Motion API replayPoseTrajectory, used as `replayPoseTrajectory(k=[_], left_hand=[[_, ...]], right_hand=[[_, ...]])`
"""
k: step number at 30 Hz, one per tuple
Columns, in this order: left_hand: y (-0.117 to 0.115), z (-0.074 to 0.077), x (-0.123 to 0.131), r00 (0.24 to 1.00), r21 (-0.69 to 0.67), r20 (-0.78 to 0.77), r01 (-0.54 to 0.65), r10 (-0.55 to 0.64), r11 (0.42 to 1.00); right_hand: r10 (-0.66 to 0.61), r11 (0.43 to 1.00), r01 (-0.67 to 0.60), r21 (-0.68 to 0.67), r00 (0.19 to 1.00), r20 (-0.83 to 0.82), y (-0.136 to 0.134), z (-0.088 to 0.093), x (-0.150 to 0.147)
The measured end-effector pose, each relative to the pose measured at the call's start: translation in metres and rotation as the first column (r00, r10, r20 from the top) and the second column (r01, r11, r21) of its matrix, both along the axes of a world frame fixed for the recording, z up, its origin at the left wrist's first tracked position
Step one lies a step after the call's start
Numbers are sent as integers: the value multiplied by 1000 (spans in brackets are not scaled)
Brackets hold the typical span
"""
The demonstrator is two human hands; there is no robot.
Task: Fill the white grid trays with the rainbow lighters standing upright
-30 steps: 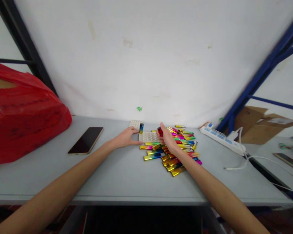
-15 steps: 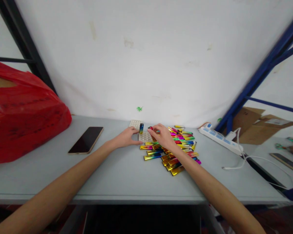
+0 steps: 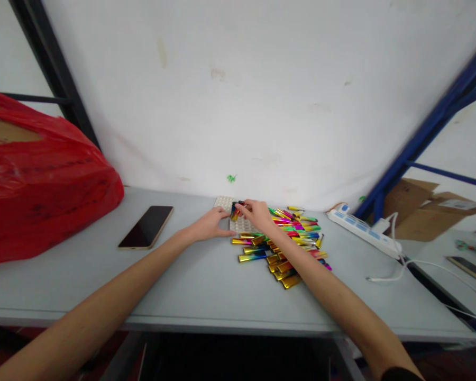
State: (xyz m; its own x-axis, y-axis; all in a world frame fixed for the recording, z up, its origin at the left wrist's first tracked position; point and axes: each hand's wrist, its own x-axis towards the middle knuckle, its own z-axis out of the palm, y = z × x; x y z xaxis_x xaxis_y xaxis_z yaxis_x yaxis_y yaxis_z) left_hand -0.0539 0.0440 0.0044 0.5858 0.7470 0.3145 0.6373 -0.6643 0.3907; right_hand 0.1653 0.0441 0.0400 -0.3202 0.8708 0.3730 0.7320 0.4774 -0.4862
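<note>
White wall (image 3: 262, 106) fills the upper frame; grey table (image 3: 198, 296) runs across the lower half. Red bag (image 3: 47, 185) bulges at far left; cardboard box (image 3: 412, 211) at far right, mid-height. Pile of shiny cases (image 3: 277, 267) just right of ctr, pcs overlapping at odd angles. White power strip (image 3: 363, 230) slants away to the right of it. Phone (image 3: 146, 227) lies flat left of ctr, well apart from the pile.

L hand (image 3: 210, 225), ctr: thumb & fingers spread wide in a C by the left end of the pale bumpy tray (image 3: 241, 226), no case in it; can't tell if it presses the tray. R hand (image 3: 257, 216), ctr: thumb & fingertips pinched close on a reddish case (image 3: 237, 212), held over the tray, right beside a blue case (image 3: 232, 208) standing approx upright there. Can't tell if the two touch, or if the reddish one's btm meets the tray.

Risks, my guess: reddish case knocks the blue one over if brought in too tight; tray slides if L hand isn't bracing it; R wrist, low over the pile, could scatter loose pcs.
</note>
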Motion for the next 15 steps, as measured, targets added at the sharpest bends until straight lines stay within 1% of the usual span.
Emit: replayPoseTrajectory(k=[3, 7, 12, 15], left_hand=[[0, 0, 0, 1000, 4, -13, 3, -3, 1000], [0, 1, 1, 1000, 5, -14, 15, -15, 1000], [-1, 1, 0, 1000, 13, 15, 23, -24, 1000], [0, 0, 0, 1000, 13, 4, 15, -15, 1000]], right_hand=[[-8, 1000, 7, 13, 998, 69, 0, -5, -2], [-39, 996, 18, 83, 967, 250, -2, -8, -8], [-64, 990, 10, 138, 917, 393, -9, -5, -13], [-39, 990, -23, 138, 903, 428, -12, -1, -5]])
